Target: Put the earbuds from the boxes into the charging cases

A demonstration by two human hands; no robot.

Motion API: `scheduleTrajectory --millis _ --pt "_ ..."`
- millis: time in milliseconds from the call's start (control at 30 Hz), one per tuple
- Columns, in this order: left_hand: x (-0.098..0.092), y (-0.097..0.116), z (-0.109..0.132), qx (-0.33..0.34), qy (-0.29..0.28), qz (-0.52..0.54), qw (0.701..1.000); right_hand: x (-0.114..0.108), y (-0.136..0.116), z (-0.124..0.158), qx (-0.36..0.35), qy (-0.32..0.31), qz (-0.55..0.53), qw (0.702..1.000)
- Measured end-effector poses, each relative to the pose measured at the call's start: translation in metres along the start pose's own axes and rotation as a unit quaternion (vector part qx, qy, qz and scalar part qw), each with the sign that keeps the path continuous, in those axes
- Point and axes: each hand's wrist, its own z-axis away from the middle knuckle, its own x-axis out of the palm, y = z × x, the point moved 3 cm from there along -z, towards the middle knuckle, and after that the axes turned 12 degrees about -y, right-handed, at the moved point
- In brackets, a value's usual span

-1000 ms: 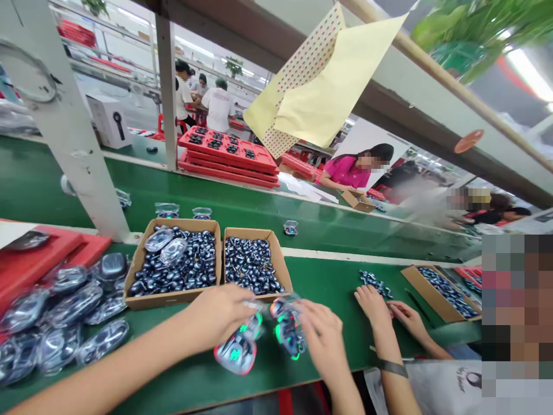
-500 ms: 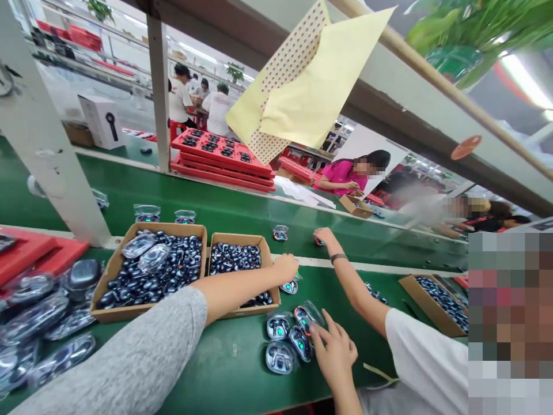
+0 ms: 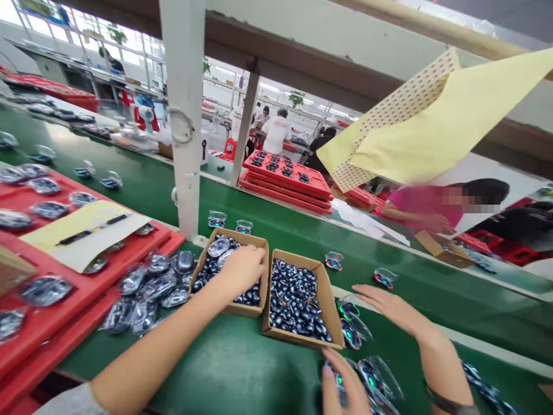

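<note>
Over the left cardboard box [image 3: 264, 288] of dark, glossy earbuds [image 3: 248, 298], my left hand [image 3: 242, 271] has its fingers curled down. Its fingertips are partly hidden, and I cannot make out what is in them. Clear-lidded earbuds in plastic charging cases [image 3: 216, 248] lie beside it. At the bottom, my right hand [image 3: 348, 389] has its fingers stretched apart over a lit earbud case [image 3: 339, 377]. Another open earbud case [image 3: 372, 380] with a green light is just right of it. A second box [image 3: 330, 300] of earbuds stands between my hands.
A co-worker's hand [image 3: 389, 305] with a wristband reaches in from the right over several lit cases [image 3: 351, 334]. Red trays [image 3: 108, 276] and wrapped cases [image 3: 159, 285] lie at left. A post [image 3: 185, 127] rises beyond; yellow paper [image 3: 415, 138] hangs above.
The view has turned left. My left hand has moved from a lit case right of the boxes to the left box. The co-worker's hand has drawn back from a case on the far strip.
</note>
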Motion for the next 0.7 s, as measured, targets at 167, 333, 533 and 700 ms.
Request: scheduleTrajectory --millis 167,333,533,700 --pt "0.000 -0.094 0.084 -0.082 0.091 0.100 0.987 0.096 -0.155 -0.081 -0.075 -0.191 -0.047 0.978" --pt "0.042 -0.111 0.150 -0.033 0.072 0.247 0.966 0.163 -0.206 -0.140 -0.031 -0.278 0.066 0.958" --pt "0.064 -0.119 0.160 -0.029 0.084 0.435 0.896 0.150 -0.207 -0.126 -0.043 -0.247 0.007 0.968" --pt "0.051 -0.107 0.133 0.003 0.010 0.583 0.812 0.109 -0.213 -0.044 -0.130 -0.259 -0.199 0.936"
